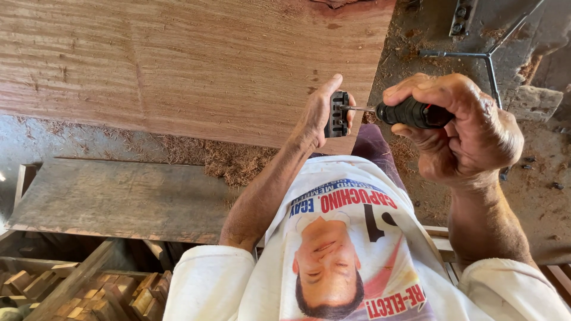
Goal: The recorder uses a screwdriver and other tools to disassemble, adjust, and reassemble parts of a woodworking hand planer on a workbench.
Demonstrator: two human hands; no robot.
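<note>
My left hand (318, 113) holds a small black block-shaped part (337, 115) upright between thumb and fingers. My right hand (461, 128) grips the black handle of a screwdriver (413, 113) with a red mark on it. The thin metal shaft (358, 108) points left and its tip meets the side of the black part. Both hands are raised in front of my chest, over my white printed shirt (351, 249).
A wide reddish wooden plank (178, 65) lies ahead, with sawdust (232, 160) under its near edge. A grey worn board (119, 199) sits lower left. Stacked small wood blocks (113, 297) fill the bottom left. A metal rod frame (485, 56) stands on the dusty floor at upper right.
</note>
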